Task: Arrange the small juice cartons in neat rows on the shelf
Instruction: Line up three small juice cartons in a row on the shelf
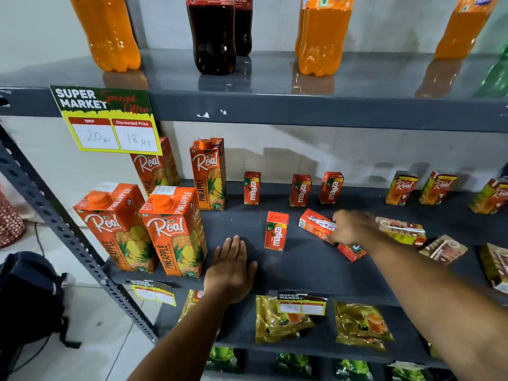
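Three small red Maaza cartons stand upright along the back of the grey shelf [302, 268]: one [252, 188], a second [300, 190], a third [331, 187]. A fourth [276, 231] stands alone nearer the front. My right hand [349, 228] grips a Maaza carton lying on its side [316, 224]; another red carton [351, 252] lies flat under my wrist. My left hand [232, 268] rests flat and open on the shelf's front, holding nothing. Small Real cartons stand at the back right [402, 188], and others lie toppled to the right [401, 231].
Tall Real pineapple cartons [173, 229] stand at the shelf's left. Soda bottles [211, 34] line the shelf above, with a price sign [107, 122] hanging from its edge. Gold pouches [280, 320] lie on the shelf below. A dark backpack [30, 298] sits on the floor at left.
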